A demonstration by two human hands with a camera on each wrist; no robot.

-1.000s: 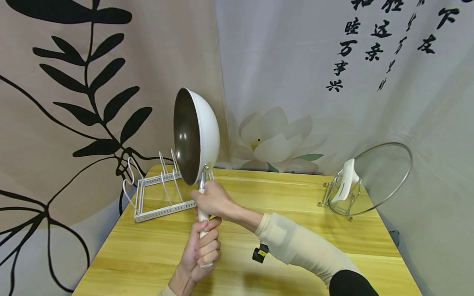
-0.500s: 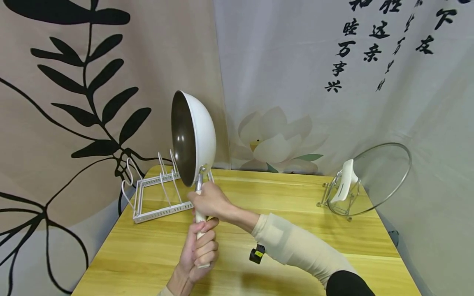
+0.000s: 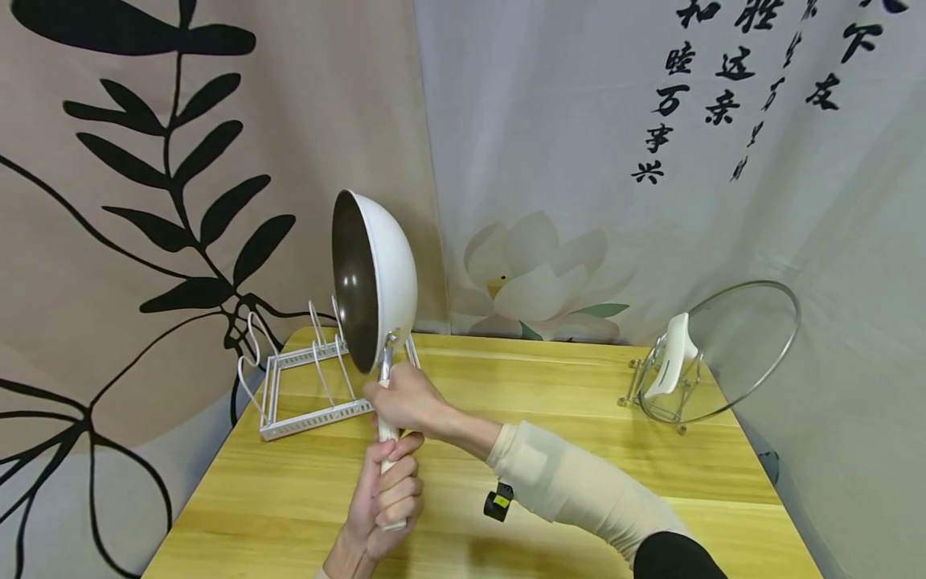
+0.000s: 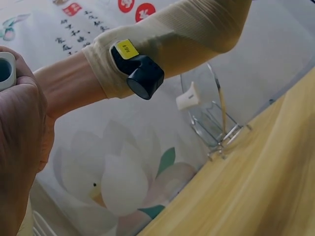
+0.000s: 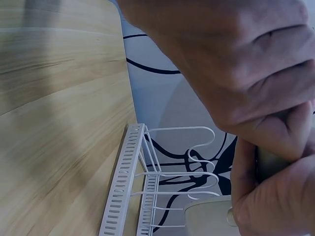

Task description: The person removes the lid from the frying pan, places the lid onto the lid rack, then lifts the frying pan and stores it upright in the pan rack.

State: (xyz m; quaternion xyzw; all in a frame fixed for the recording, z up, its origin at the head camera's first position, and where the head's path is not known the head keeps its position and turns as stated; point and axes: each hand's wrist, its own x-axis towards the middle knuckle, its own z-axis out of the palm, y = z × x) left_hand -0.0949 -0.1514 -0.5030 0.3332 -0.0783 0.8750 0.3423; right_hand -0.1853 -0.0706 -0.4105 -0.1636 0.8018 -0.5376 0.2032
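A wok (image 3: 394,265), white outside and dark brown inside, is held on its side with the opening facing left. It stands over the right part of a white pan rack (image 3: 318,420); whether it touches the wires is hidden. My right hand (image 3: 408,398) grips the pale handle near its metal neck. Below it, my left hand (image 3: 383,498) wraps its fingers round the lower handle (image 3: 391,466). In the left wrist view the handle's hollow end (image 4: 6,69) pokes out of the fist. The right wrist view has both hands together, with the wok's rim (image 5: 209,216) below.
At the table's right edge a glass lid (image 3: 752,354) with a white handle (image 3: 673,354) leans on a small wire stand (image 3: 683,402). Printed cloth (image 3: 535,104) hangs behind the wooden table (image 3: 579,394). My right forearm crosses the table's middle.
The wok and both hands have sunk slightly and drifted a little left in the head view. Both grips look the same. Rack and lid have stayed in place.
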